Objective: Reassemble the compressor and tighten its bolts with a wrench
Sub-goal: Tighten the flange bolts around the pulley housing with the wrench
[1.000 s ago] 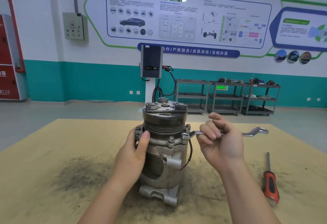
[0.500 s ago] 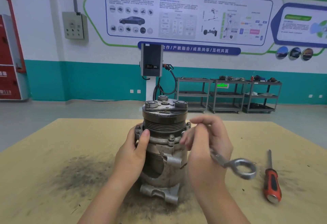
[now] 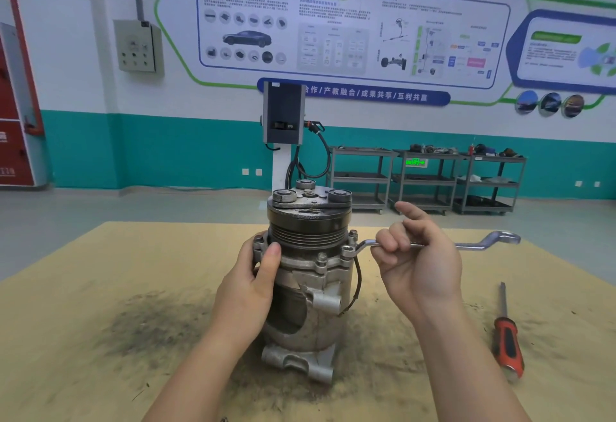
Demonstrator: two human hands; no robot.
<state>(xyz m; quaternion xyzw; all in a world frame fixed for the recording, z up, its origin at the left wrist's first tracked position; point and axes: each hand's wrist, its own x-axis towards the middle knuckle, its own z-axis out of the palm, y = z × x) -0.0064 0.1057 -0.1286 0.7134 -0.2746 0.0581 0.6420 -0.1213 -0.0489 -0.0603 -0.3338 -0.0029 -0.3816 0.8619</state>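
Compressor [image 3: 308, 275] stood upright near centre of tabletop [image 3: 100, 288], pulley end up, mounting lugs down, on a dark sooty smear. Flange bolts [image 3: 322, 257] seen seated around the housing joint below the grooved pulley.

Wrench [image 3: 433, 244] lay roughly level, one ring end seated over a flange bolt on the compressor's right side, other ring end free, pointing away to the right.

Right hand [image 3: 421, 261] wrapped around wrench shank close to the compressor; fingers [image 3: 388, 243] clenched over the shank, index finger raised and half straightened above it.

Left hand [image 3: 248, 285] clasped the compressor's left side at flange height; thumb laid across the front of the housing, remaining fingers curled behind, out of sight.

Screwdriver [image 3: 506, 335], red and black handle, lay flat on tabletop well apart to the right, shaft pointing away, untouched.

Further back: charging unit [image 3: 283, 113] on a white post directly behind the compressor, cable hanging. Three metal shelf carts [image 3: 426, 181] along the teal wall; top shelves carried small parts and clutter, too small to identify; one lower shelf held dark items, also indistinct.
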